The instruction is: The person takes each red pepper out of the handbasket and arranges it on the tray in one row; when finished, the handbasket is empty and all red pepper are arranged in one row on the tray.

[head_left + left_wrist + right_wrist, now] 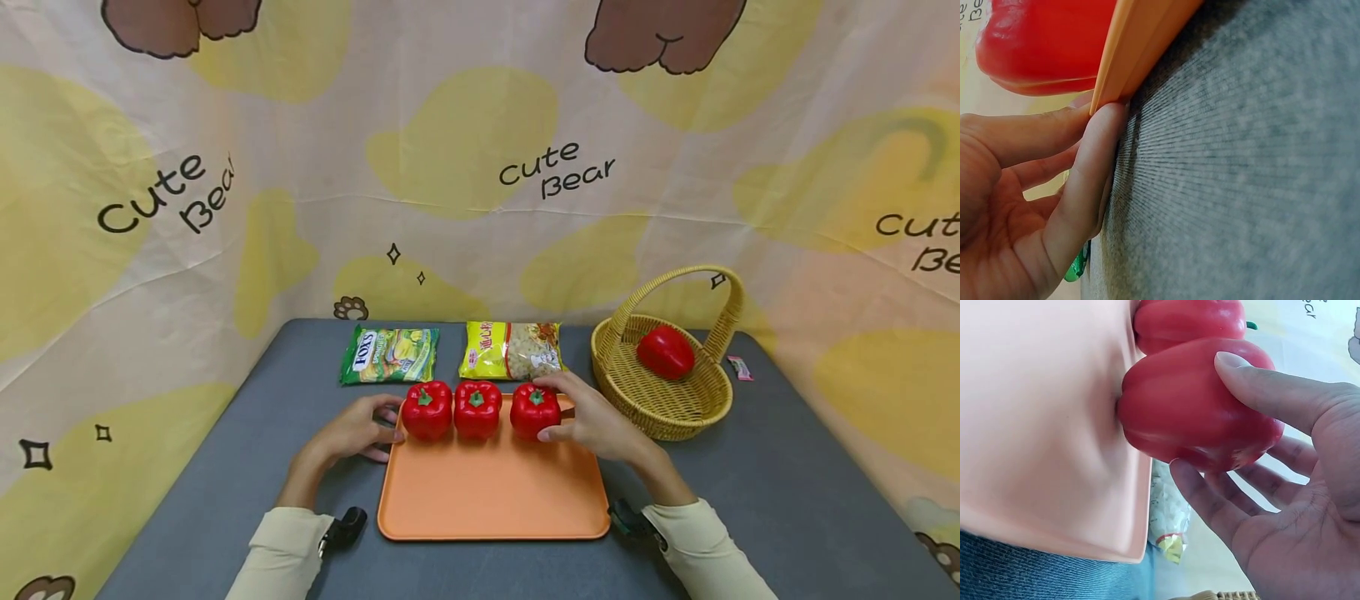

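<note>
Three red bell peppers stand in a row along the far edge of an orange tray [495, 500]: the left pepper [427, 412], the middle pepper [477, 411] and the right pepper [535, 412], green stems up. My left hand [352, 432] is at the tray's far left corner; in the left wrist view its thumb and a finger pinch the orange rim [1129, 56]. My right hand [596, 421] holds the right pepper, thumb on the near side and fingers around its outer side. In the right wrist view this pepper [1191, 403] is close over the tray's surface.
Behind the tray lie a green FOX'S candy bag [393, 354] and a yellow snack bag [510, 350]. A yellow wicker basket [637, 408] with an upright handle stands at the back right, holding another red pepper [666, 352]. A small pink packet [740, 368] lies beside it.
</note>
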`<state>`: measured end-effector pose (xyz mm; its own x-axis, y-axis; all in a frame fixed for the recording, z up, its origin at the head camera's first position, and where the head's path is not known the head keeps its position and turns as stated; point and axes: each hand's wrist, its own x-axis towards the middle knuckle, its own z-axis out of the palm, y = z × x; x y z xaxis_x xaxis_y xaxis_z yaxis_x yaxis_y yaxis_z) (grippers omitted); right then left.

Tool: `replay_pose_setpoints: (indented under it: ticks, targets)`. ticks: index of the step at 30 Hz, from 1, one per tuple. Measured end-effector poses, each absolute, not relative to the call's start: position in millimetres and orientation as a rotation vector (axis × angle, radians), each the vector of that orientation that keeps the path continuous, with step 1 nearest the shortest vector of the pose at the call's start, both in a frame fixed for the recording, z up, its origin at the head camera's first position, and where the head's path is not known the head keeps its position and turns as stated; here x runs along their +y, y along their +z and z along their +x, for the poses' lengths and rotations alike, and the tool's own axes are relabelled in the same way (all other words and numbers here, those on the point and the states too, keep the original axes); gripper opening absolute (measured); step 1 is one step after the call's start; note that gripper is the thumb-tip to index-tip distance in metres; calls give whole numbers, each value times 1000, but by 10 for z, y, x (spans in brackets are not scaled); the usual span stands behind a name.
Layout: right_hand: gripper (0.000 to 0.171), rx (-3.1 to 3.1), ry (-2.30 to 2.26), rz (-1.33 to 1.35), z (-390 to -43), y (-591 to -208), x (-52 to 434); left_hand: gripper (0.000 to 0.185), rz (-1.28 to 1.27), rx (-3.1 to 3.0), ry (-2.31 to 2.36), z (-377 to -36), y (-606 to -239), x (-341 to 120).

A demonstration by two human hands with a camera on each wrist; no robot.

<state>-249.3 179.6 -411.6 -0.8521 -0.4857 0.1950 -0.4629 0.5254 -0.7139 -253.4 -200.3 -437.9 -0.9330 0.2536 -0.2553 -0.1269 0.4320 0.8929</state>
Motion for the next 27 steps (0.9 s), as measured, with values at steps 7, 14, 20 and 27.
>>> replay_pose_setpoints:
  ticks: [7,14,20,27]
  targets:
    - [72,2695,-1276,-830,-2498,-4145,1797,55,103,2341,1484,-2534,-4383,-2003]
    - [81,2689,-1279,-791,-2485,-4127,1845,54,107,2319,1519,-2548,-4386,-2001]
    - [75,2614,-1318,-781,-2497,-4139,1876,55,105,2324,1516,-2544,-4377,-1999]
    - [71,2553,-1377,-782,-2438,-4096,1790,56,100,2324,1514,-2538,-4378,-1996]
